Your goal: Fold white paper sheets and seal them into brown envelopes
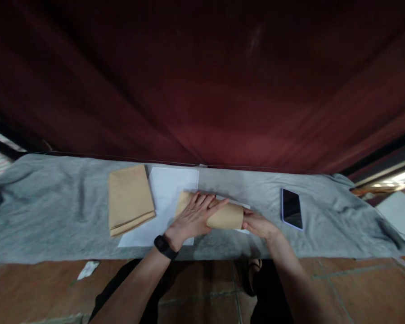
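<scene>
A sheet of brown paper, or a paper bag, lies in front of me with its right part curled over. My left hand rests flat on it, fingers spread, pressing it down. At its right end my right hand grips the curled edge; some of those fingers are hidden behind the paper. White paper sheets lie beneath the brown paper. Left of them is a stack of folded brown paper bags.
A grey cloth covers the narrow surface. A phone in a purple case lies at the right. Dark red fabric rises along the back edge. Below are floor tiles and a crumpled white scrap.
</scene>
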`<action>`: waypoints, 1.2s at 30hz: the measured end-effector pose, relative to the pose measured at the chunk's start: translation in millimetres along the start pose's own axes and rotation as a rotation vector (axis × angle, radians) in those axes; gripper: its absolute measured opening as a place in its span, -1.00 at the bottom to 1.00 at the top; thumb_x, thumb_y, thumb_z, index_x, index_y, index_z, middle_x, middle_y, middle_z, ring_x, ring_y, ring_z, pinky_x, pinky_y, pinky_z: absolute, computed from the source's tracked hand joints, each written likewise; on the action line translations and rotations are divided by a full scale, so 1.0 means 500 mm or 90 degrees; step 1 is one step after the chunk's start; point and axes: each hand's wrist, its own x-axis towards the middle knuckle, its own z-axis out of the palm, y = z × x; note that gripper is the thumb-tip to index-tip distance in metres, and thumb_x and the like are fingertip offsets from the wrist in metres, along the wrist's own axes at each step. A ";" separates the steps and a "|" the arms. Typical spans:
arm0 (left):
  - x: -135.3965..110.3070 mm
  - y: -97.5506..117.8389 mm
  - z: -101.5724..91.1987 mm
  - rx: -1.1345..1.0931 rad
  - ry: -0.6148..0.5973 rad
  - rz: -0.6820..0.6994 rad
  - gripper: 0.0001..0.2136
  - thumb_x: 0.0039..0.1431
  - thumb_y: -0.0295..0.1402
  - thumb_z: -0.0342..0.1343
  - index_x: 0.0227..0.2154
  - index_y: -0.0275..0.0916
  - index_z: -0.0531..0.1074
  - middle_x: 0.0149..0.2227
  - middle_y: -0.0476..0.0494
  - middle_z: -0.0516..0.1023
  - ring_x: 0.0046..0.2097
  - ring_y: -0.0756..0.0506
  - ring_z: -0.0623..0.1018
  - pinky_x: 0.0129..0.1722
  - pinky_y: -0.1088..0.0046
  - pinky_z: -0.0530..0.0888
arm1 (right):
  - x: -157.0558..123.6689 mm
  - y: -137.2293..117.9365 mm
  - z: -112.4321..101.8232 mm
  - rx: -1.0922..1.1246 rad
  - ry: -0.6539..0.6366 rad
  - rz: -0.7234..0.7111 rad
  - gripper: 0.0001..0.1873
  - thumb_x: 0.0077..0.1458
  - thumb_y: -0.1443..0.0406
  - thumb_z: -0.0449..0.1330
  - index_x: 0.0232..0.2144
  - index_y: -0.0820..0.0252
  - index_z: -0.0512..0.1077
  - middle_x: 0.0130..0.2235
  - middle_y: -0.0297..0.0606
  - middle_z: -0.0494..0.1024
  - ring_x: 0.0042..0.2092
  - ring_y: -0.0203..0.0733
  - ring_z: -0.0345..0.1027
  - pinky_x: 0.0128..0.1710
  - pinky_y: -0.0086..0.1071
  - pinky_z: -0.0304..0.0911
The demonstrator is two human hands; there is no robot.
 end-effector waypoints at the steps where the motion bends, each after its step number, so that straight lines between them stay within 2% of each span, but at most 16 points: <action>1: -0.001 -0.009 -0.002 0.004 0.007 -0.011 -0.03 0.04 -0.33 0.26 0.41 0.04 -0.22 0.25 -0.20 0.26 0.28 -0.26 0.24 0.34 0.02 0.00 | 0.003 -0.007 -0.010 0.007 0.001 -0.002 -0.52 -0.17 0.15 0.45 -0.15 0.18 0.56 -0.22 -0.15 0.64 -0.22 -0.10 0.52 -0.23 -0.29 0.38; 3: -0.005 -0.028 -0.008 0.016 0.023 -0.038 -0.04 0.05 -0.30 0.26 0.42 0.00 -0.20 0.23 -0.23 0.27 0.26 -0.28 0.26 0.33 0.02 0.04 | 0.012 -0.017 -0.037 0.007 0.037 -0.035 -0.51 -0.15 0.12 0.43 -0.15 0.20 0.55 -0.21 -0.16 0.64 -0.23 -0.16 0.50 -0.21 -0.31 0.36; 5: -0.009 -0.048 -0.012 0.028 0.040 -0.070 -0.04 0.05 -0.24 0.28 0.42 -0.04 -0.17 0.20 -0.27 0.29 0.24 -0.32 0.29 0.31 0.00 0.09 | 0.021 -0.017 -0.067 -0.042 0.135 -0.090 -0.52 -0.09 0.04 0.37 -0.17 0.20 0.52 -0.25 -0.19 0.62 -0.26 -0.19 0.48 -0.24 -0.32 0.35; 8: -0.015 -0.070 -0.008 0.021 0.061 -0.113 -0.01 0.00 -0.19 0.31 0.42 -0.08 -0.16 0.18 -0.29 0.31 0.22 -0.36 0.31 0.28 -0.02 0.16 | 0.028 0.003 -0.098 -0.282 0.342 -0.141 -0.55 0.00 -0.05 0.23 -0.25 0.18 0.46 -0.37 -0.25 0.55 -0.33 -0.16 0.42 -0.32 -0.30 0.30; 10: -0.018 -0.078 0.002 0.009 0.061 -0.132 0.02 -0.03 -0.17 0.33 0.42 -0.08 -0.16 0.19 -0.29 0.31 0.22 -0.38 0.31 0.27 -0.04 0.18 | 0.024 0.025 -0.099 -0.444 0.433 -0.151 -0.61 0.01 -0.01 0.24 -0.29 0.18 0.42 -0.34 -0.21 0.53 -0.27 -0.08 0.43 -0.24 -0.25 0.30; 12: -0.019 -0.083 0.012 -0.001 0.047 -0.135 0.05 -0.06 -0.17 0.35 0.42 -0.07 -0.16 0.19 -0.28 0.30 0.23 -0.38 0.31 0.28 -0.06 0.16 | 0.014 0.045 -0.084 -0.579 0.473 -0.130 -0.63 0.03 0.04 0.28 -0.27 0.19 0.39 -0.25 -0.12 0.54 -0.17 -0.01 0.45 -0.16 -0.23 0.29; 15: -0.020 -0.090 0.022 -0.019 0.021 -0.139 0.07 -0.08 -0.20 0.35 0.42 -0.04 -0.20 0.20 -0.26 0.31 0.25 -0.36 0.31 0.31 -0.08 0.11 | -0.001 0.053 -0.047 -0.788 0.487 -0.039 -0.55 0.07 0.04 0.31 -0.15 0.22 0.36 -0.13 -0.02 0.55 -0.05 0.05 0.47 -0.12 -0.27 0.29; 18: -0.022 -0.098 0.023 -0.032 0.002 -0.161 0.09 -0.09 -0.23 0.35 0.42 -0.02 -0.23 0.21 -0.25 0.29 0.27 -0.36 0.29 0.32 -0.11 0.07 | -0.008 0.034 -0.017 -0.868 0.477 0.056 -0.49 0.11 0.02 0.30 -0.09 0.27 0.35 -0.11 0.03 0.56 -0.04 0.08 0.50 -0.15 -0.29 0.30; 22: -0.025 -0.106 0.024 -0.035 -0.008 -0.172 0.10 -0.11 -0.24 0.36 0.42 0.00 -0.24 0.23 -0.26 0.27 0.28 -0.38 0.27 0.32 -0.12 0.07 | -0.014 0.005 -0.002 -0.894 0.452 0.127 -0.47 0.17 -0.01 0.24 -0.06 0.34 0.37 -0.11 0.10 0.58 -0.05 0.13 0.52 -0.18 -0.25 0.31; 26: -0.027 -0.108 0.030 -0.039 -0.008 -0.164 0.10 -0.10 -0.25 0.35 0.42 0.00 -0.24 0.23 -0.25 0.27 0.28 -0.37 0.27 0.32 -0.13 0.05 | -0.020 0.004 -0.005 -0.882 0.459 0.136 -0.49 0.18 -0.01 0.22 -0.07 0.34 0.40 -0.09 0.11 0.59 -0.04 0.14 0.50 -0.17 -0.26 0.29; 29: -0.027 -0.107 0.032 -0.042 -0.009 -0.162 0.09 -0.10 -0.24 0.34 0.41 0.00 -0.24 0.24 -0.25 0.26 0.29 -0.36 0.27 0.33 -0.13 0.02 | -0.019 0.012 -0.022 -0.830 0.439 0.092 -0.66 0.18 0.09 0.23 -0.17 0.25 0.42 -0.14 -0.01 0.60 -0.08 0.03 0.51 -0.18 -0.31 0.28; 33: -0.026 -0.105 0.028 -0.047 -0.011 -0.168 0.09 -0.09 -0.24 0.33 0.42 -0.01 -0.25 0.24 -0.26 0.26 0.29 -0.36 0.26 0.33 -0.13 0.02 | -0.016 0.018 -0.068 -0.636 0.396 0.022 -0.91 0.15 0.25 0.17 -0.36 0.14 0.37 -0.39 -0.28 0.53 -0.32 -0.16 0.48 -0.36 -0.40 0.24; 36: -0.028 -0.106 0.027 -0.045 -0.006 -0.162 0.08 -0.08 -0.25 0.32 0.42 -0.01 -0.26 0.24 -0.26 0.26 0.29 -0.36 0.27 0.33 -0.14 0.02 | -0.019 0.015 -0.110 -0.536 0.452 -0.086 -0.92 0.14 0.23 0.12 -0.35 0.10 0.34 -0.45 -0.35 0.47 -0.42 -0.18 0.40 -0.43 -0.39 0.22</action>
